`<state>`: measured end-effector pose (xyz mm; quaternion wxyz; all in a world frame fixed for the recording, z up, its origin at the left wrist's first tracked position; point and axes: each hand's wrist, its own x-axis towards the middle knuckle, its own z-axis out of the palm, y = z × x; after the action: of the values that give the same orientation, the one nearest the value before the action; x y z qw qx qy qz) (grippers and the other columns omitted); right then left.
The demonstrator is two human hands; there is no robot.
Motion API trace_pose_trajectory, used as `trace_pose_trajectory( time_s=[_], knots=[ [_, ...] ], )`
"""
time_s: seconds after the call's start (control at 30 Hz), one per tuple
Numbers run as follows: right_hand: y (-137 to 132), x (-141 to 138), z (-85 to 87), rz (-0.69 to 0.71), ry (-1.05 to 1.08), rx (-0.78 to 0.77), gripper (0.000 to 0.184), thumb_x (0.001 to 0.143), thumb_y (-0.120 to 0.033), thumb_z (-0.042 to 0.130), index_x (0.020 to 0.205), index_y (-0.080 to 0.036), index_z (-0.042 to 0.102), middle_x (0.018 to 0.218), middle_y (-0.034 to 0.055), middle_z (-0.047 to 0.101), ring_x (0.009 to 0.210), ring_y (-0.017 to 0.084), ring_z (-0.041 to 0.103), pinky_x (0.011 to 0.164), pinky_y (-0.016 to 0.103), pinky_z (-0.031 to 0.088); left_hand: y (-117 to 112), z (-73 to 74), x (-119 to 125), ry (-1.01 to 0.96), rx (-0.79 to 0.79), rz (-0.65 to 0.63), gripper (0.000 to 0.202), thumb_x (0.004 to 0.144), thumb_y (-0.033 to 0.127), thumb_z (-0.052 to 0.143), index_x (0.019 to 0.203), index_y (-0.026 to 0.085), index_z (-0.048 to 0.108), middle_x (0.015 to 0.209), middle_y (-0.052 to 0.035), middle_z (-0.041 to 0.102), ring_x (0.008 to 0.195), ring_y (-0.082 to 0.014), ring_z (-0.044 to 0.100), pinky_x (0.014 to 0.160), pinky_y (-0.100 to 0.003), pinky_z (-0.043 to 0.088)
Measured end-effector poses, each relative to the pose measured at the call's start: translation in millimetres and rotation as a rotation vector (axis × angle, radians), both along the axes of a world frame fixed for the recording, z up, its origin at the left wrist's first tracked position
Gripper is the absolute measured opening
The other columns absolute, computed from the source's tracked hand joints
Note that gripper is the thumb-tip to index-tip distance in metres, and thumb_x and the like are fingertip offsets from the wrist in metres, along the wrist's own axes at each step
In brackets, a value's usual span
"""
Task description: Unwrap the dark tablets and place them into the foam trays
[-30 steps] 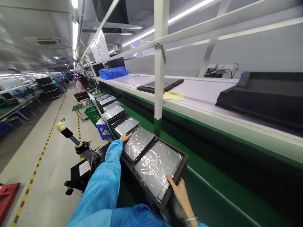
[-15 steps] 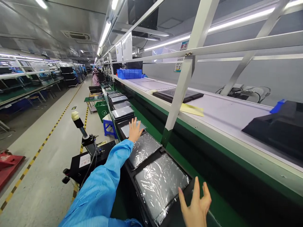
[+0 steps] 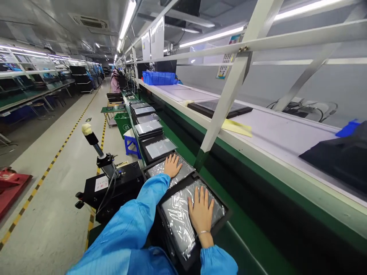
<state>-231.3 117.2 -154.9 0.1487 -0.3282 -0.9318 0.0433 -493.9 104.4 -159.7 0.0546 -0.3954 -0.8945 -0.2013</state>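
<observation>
My left hand [image 3: 172, 165] lies flat, fingers spread, on a shiny flat panel in clear plastic film [image 3: 156, 170]. That panel sits in the far recess of a black tray [image 3: 224, 221]. Nearer to me, my right hand [image 3: 201, 212] is spread flat on a second film-wrapped panel [image 3: 178, 225] in the tray's near recess. Neither hand grips anything. The tray rests on a green bench surface. Just beyond my left hand lies another grey panel [image 3: 161, 148] on a black tray.
A row of stacked panels [image 3: 149, 127] runs farther along the bench. Left stands a black machine with an upright cylinder [image 3: 107, 164]. A white slanted post [image 3: 222, 103] rises on the right beside a raised shelf with a yellow sheet [image 3: 236, 127]. A blue stool [image 3: 131, 146] stands by the bench.
My left hand has come back from the farther grey panel onto the tray's far panel. My right hand has moved from the tray's near right edge onto the near panel.
</observation>
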Motion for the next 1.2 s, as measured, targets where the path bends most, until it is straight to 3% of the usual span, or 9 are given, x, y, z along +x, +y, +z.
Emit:
trace_pose_trajectory(
  time_s=[0.13,0.3,0.43,0.63,0.73,0.87,0.93,1.13,1.2],
  knots=[
    [-4,1,14.3,-0.009,-0.039,-0.013,0.068,0.102,-0.046,0.023,0.158,-0.008,0.033,0.168,0.0148,0.018,0.156,0.035,0.014,0.125,0.06,0.006,-2,1.2,1,0.01,-0.031,-0.153,0.061,0.104,0.05,0.03,0.159,0.025,0.036,0.168,-0.0038,0.028,0.158,-0.0292,0.018,0.129,-0.054,0.008],
    [-4,3,12.0,-0.017,-0.026,-0.013,0.068,0.103,-0.046,0.021,0.158,-0.008,0.032,0.168,0.0146,0.018,0.156,0.034,0.014,0.124,0.06,0.007,-6,3.0,2,0.007,-0.044,-0.273,0.063,0.101,0.059,0.035,0.158,0.033,0.036,0.169,0.0006,0.028,0.158,-0.0272,0.018,0.129,-0.051,0.006],
    [-4,3,8.4,-0.014,-0.002,-0.017,0.069,0.103,-0.048,0.019,0.157,-0.008,0.034,0.167,0.0153,0.02,0.156,0.034,0.015,0.124,0.06,0.008,1,0.2,7,-0.025,-0.028,-0.118,0.076,0.096,0.069,0.037,0.159,0.026,0.036,0.17,-0.0078,0.023,0.158,-0.0339,0.016,0.128,-0.054,0.01],
    [-4,2,11.0,-0.008,-0.015,-0.011,0.069,0.104,-0.048,0.018,0.158,-0.009,0.033,0.168,0.0148,0.02,0.156,0.034,0.015,0.124,0.06,0.008,19,-6.9,26,-0.069,0.035,0.192,0.08,0.101,0.055,0.026,0.161,0.001,0.023,0.167,-0.0266,0.018,0.156,-0.0455,0.011,0.124,-0.066,0.009],
    [-4,2,14.3,-0.011,-0.041,-0.021,0.068,0.104,-0.049,0.021,0.158,-0.009,0.032,0.168,0.0134,0.018,0.156,0.034,0.013,0.125,0.059,0.008,13,-1.6,24,-0.045,0.024,0.043,0.071,0.102,0.052,0.028,0.161,0.011,0.03,0.168,-0.0198,0.023,0.157,-0.0421,0.014,0.124,-0.067,0.007],
    [-5,1,19.0,-0.022,-0.066,-0.018,0.066,0.104,-0.048,0.023,0.159,-0.012,0.031,0.169,0.011,0.015,0.157,0.033,0.012,0.125,0.059,0.01,-5,12.0,6,-0.003,-0.039,-0.353,0.056,0.097,0.058,0.048,0.15,0.04,0.048,0.164,0.0057,0.038,0.155,-0.023,0.027,0.129,-0.041,0.015],
    [-5,0,21.7,-0.023,-0.069,-0.029,0.065,0.104,-0.048,0.024,0.159,-0.013,0.03,0.168,0.0112,0.014,0.157,0.033,0.013,0.125,0.06,0.011,-7,16.0,-1,0.002,-0.049,-0.397,0.056,0.096,0.06,0.05,0.148,0.043,0.05,0.163,0.0081,0.039,0.154,-0.0205,0.029,0.128,-0.036,0.018],
    [-4,-1,25.2,-0.02,-0.05,-0.076,0.064,0.105,-0.048,0.027,0.16,-0.015,0.029,0.168,0.0095,0.013,0.157,0.032,0.013,0.126,0.06,0.011,14,11.3,20,-0.029,0.026,0.103,0.072,0.103,0.051,0.026,0.16,0.008,0.03,0.166,-0.0253,0.025,0.156,-0.0444,0.016,0.122,-0.068,0.012],
    [-3,-1,24.2,-0.011,-0.016,-0.103,0.065,0.105,-0.051,0.027,0.16,-0.017,0.029,0.168,0.008,0.012,0.157,0.031,0.012,0.126,0.06,0.009,18,12.0,29,-0.034,0.037,0.158,0.073,0.103,0.047,0.025,0.159,0.0,0.028,0.164,-0.0315,0.023,0.154,-0.0492,0.013,0.119,-0.074,0.008]
  ],
)
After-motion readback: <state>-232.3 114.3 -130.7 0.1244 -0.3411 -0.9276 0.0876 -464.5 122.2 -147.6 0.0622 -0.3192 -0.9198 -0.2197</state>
